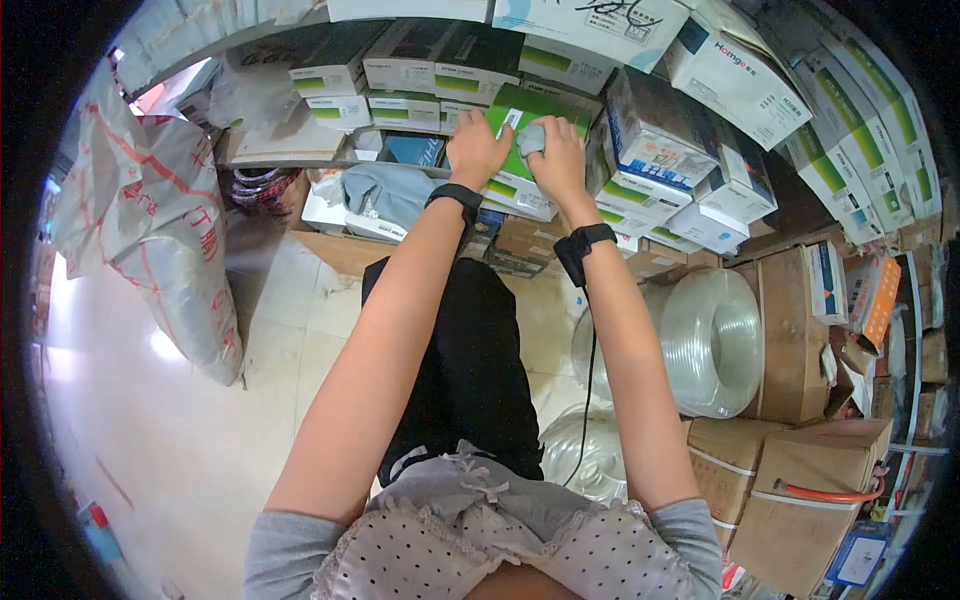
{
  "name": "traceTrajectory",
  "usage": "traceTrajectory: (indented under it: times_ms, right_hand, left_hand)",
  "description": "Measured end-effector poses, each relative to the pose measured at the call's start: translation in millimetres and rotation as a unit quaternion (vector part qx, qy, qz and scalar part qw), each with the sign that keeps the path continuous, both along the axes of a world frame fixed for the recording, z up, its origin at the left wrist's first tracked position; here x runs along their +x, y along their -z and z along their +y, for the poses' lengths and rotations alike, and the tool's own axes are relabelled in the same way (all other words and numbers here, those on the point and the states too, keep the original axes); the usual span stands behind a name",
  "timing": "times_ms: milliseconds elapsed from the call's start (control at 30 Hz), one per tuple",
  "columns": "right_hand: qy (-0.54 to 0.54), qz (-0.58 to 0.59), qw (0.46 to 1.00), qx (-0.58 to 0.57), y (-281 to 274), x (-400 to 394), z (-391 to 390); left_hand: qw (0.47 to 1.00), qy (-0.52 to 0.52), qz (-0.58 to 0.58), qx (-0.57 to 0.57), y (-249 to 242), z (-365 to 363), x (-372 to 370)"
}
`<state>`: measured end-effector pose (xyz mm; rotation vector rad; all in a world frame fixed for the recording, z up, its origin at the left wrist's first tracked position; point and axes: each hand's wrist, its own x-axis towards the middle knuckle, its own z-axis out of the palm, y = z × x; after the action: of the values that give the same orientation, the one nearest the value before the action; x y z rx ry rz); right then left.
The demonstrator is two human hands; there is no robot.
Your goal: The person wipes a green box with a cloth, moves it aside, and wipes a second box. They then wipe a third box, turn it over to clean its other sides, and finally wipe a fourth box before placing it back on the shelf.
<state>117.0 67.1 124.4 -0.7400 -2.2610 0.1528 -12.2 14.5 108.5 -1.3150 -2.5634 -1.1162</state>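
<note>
A green and white box [517,198] sits tilted forward on the shelf, between rows of similar boxes. My left hand [478,150] is at its left edge, with the fingers bent against the box. In my right hand [562,165] a bunched grey-green cloth [531,139] is pressed against the upper face of the box. The fingers close round the cloth, and part of it is hidden by them. Both wrists wear black straps; a thin cable hangs from the right one.
Stacked boxes [655,130] line the shelf to the right, and more cartons [402,75] stand behind. A blue-grey cloth [388,193] lies below left. Clear hose coils [715,340] and cardboard boxes [810,480] stand at the right, a large plastic bag [160,230] at the left.
</note>
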Motion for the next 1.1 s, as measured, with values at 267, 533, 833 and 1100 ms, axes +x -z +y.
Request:
traceTrajectory:
  times_ms: [267, 533, 833, 1100]
  right_hand:
    - [0.017, 0.006, 1.0, 0.018, 6.6, -0.6, 5.7]
    - [0.111, 0.089, 0.99, 0.019, 6.0, 11.9, 2.6]
    - [0.113, 0.34, 0.886, -0.293, 43.5, 62.8, -16.8]
    - [0.003, 0.332, 0.78, -0.531, 48.9, 61.5, -24.9]
  left_hand:
    - [0.996, 0.015, -0.053, -0.063, 1.0, -16.0, 5.5]
    - [0.999, 0.01, -0.022, -0.025, 2.9, -14.9, 8.8]
    - [0.996, 0.028, -0.058, -0.064, -8.8, 18.9, -11.8]
    - [0.978, 0.034, -0.114, 0.171, 3.9, 49.8, -31.9]
